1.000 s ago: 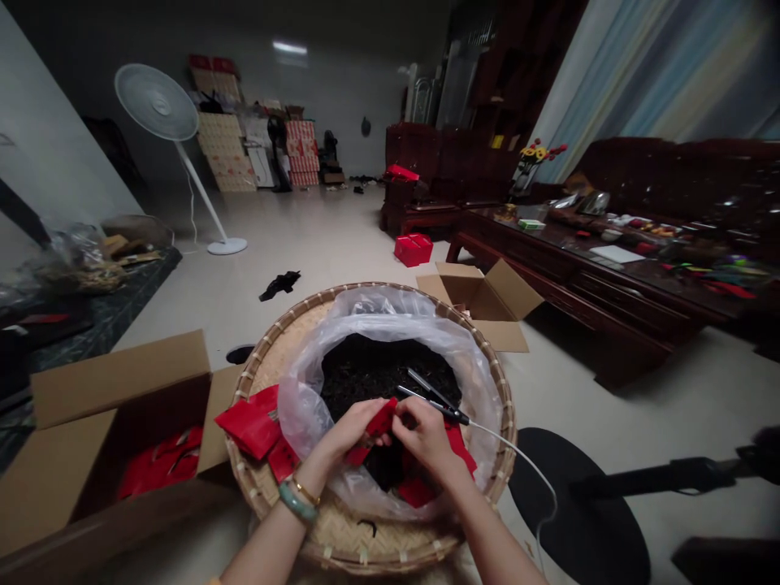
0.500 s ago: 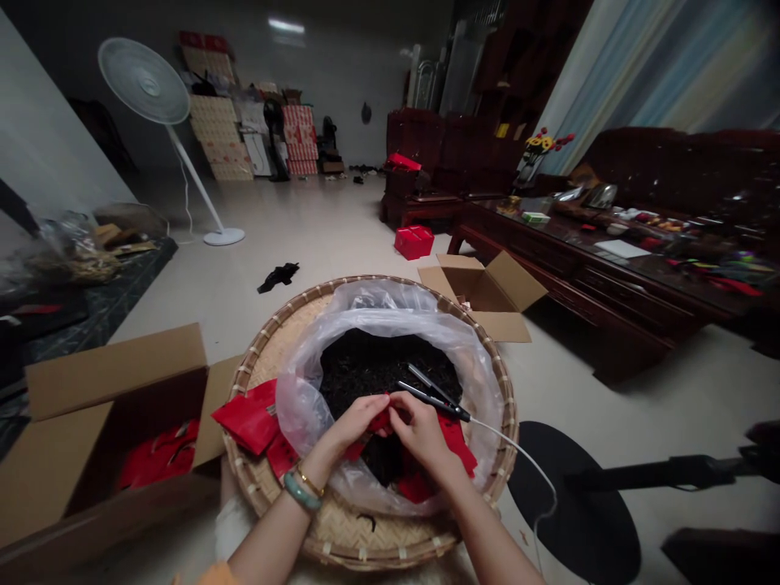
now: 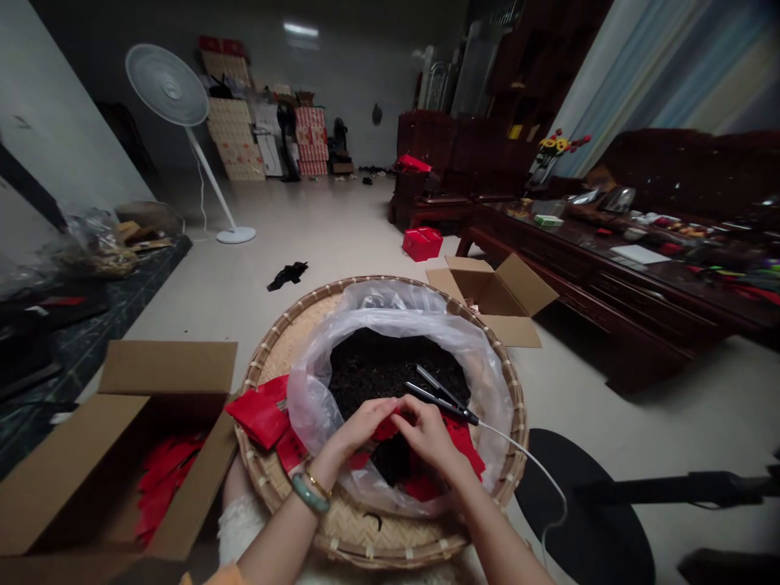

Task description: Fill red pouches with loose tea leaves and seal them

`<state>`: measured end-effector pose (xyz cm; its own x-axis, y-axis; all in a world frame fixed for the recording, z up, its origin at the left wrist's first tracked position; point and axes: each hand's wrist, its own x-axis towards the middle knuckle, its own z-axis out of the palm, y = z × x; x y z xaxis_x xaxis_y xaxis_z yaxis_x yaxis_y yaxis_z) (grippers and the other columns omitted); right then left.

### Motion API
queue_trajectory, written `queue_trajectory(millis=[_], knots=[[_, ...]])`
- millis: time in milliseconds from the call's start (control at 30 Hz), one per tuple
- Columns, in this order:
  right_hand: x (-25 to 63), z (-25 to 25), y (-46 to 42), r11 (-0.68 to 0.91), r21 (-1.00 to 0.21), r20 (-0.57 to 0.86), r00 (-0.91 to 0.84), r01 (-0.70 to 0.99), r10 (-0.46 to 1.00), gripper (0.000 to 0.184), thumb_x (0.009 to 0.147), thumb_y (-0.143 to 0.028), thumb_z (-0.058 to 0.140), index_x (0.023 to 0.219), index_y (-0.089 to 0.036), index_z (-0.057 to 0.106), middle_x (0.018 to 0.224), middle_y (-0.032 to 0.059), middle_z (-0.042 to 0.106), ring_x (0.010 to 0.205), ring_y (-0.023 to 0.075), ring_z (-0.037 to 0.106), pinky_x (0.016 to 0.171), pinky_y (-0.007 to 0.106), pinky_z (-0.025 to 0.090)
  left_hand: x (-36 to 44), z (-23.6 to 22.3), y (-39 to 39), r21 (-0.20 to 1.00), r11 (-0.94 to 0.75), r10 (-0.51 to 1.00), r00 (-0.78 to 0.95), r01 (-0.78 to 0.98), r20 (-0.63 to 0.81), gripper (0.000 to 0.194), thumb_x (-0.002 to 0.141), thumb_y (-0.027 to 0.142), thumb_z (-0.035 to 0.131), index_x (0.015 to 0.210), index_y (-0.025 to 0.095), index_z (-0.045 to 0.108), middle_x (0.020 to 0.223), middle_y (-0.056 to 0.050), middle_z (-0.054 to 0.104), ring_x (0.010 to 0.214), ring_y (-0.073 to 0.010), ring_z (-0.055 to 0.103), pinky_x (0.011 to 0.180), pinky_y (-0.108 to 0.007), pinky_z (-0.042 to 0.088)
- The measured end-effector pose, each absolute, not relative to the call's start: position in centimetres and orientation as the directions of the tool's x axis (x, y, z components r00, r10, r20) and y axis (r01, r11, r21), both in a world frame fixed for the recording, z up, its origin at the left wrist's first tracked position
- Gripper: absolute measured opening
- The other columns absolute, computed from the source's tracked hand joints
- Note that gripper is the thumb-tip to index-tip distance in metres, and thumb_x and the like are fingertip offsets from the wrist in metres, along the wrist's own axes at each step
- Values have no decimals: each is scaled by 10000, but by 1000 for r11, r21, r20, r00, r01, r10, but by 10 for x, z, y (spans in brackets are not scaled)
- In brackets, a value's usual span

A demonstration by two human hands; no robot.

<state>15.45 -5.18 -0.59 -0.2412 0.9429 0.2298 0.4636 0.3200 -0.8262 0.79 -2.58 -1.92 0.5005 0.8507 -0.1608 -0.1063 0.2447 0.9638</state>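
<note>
Woven tray (image 3: 292, 337): placed at the near centre.
Plastic bag (image 3: 308, 398): set open on the tray and partly filled with dark shreds (image 3: 371, 370).
Left pouches (image 3: 259, 416): laid at the tray's left side, partly across its rim.
Left hand (image 3: 369, 420): curled, with the left side of a red packet (image 3: 385, 428) gripped.
Right hand (image 3: 426, 426): arched, fingertips closed on the packet's right side.
Corded clamp tool (image 3: 444, 401): laid with its arms parted, just beyond the right hand.
Red packet: held between both hands, above the bag's near part; much of it is hidden by the fingers.
</note>
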Motion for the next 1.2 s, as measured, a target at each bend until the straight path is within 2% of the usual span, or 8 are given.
queue_trajectory(millis=[233, 400, 533, 700, 800, 1000, 1100, 1200], knots=[[163, -3, -52, 310, -860, 172, -341, 405, 924, 83, 862, -223, 441, 825, -192, 510, 618, -39, 496, 546, 106, 453, 527, 201, 361, 10, -15, -25, 916, 392, 806, 513, -89, -296, 518, 680, 612, 588, 776, 106, 648, 591, 3, 554, 511, -79, 442, 486, -194, 316], [164, 1, -46, 62, -984, -16, -426, 168, 905, 169, 864, -341, 445, 822, -188, 503, 681, -38, 459, 551, 89, 456, 469, 185, 442, 7, -18, -24, 894, 447, 797, 463, -19, -389, 530, 715, 639, 517, 724, 119, 617, 532, 16, 522, 423, -65, 399, 410, -188, 256], [166, 5, -42, -73, -994, -103, -507, 78, 856, 231, 846, -418, 462, 822, -189, 473, 769, -34, 444, 575, 77, 489, 425, 176, 475, 6, -12, -24, 894, 448, 799, 440, 18, -410, 530, 690, 649, 529, 681, 123, 595, 498, 22, 501, 384, -65, 385, 375, -192, 248], [169, 12, -41, -72, -989, -135, -601, 128, 788, 269, 754, -394, 621, 838, -151, 544, 757, -24, 518, 611, 77, 493, 498, 175, 482, 11, -4, -27, 923, 384, 818, 454, 28, -354, 499, 718, 611, 527, 728, 118, 607, 469, 46, 469, 360, -50, 337, 365, -180, 237], [171, 16, -41, -73, -981, -173, -630, 182, 757, 264, 773, -398, 599, 811, -137, 578, 760, -5, 567, 623, 90, 526, 526, 198, 487, 14, 0, -29, 927, 376, 797, 508, 4, -326, 489, 728, 589, 533, 805, 115, 624, 483, 45, 499, 357, -46, 334, 371, -178, 260], [182, 29, -32, -178, -980, -195, -534, 84, 823, 345, 807, -515, 510, 867, -175, 530, 740, -9, 571, 599, 106, 582, 476, 212, 509, 3, 9, -24, 896, 442, 723, 578, 32, -378, 581, 718, 649, 485, 887, 110, 618, 614, -42, 644, 496, -149, 578, 498, -256, 448], [186, 35, -27, -238, -970, -216, -634, 52, 742, 384, 774, -518, 561, 922, -163, 552, 814, 19, 615, 661, 115, 614, 510, 195, 506, -3, 9, -18, 905, 420, 736, 559, 64, -381, 559, 717, 638, 504, 856, 108, 618, 584, -25, 637, 473, -136, 562, 492, -249, 443], [187, 37, -22, -246, -954, -292, -717, 172, 633, 409, 772, -522, 562, 965, -161, 575, 877, 35, 630, 622, 96, 614, 441, 136, 424, -5, 5, -15, 902, 426, 761, 510, 74, -401, 535, 699, 637, 533, 810, 120, 609, 551, -2, 623, 435, -117, 535, 454, -226, 414]])
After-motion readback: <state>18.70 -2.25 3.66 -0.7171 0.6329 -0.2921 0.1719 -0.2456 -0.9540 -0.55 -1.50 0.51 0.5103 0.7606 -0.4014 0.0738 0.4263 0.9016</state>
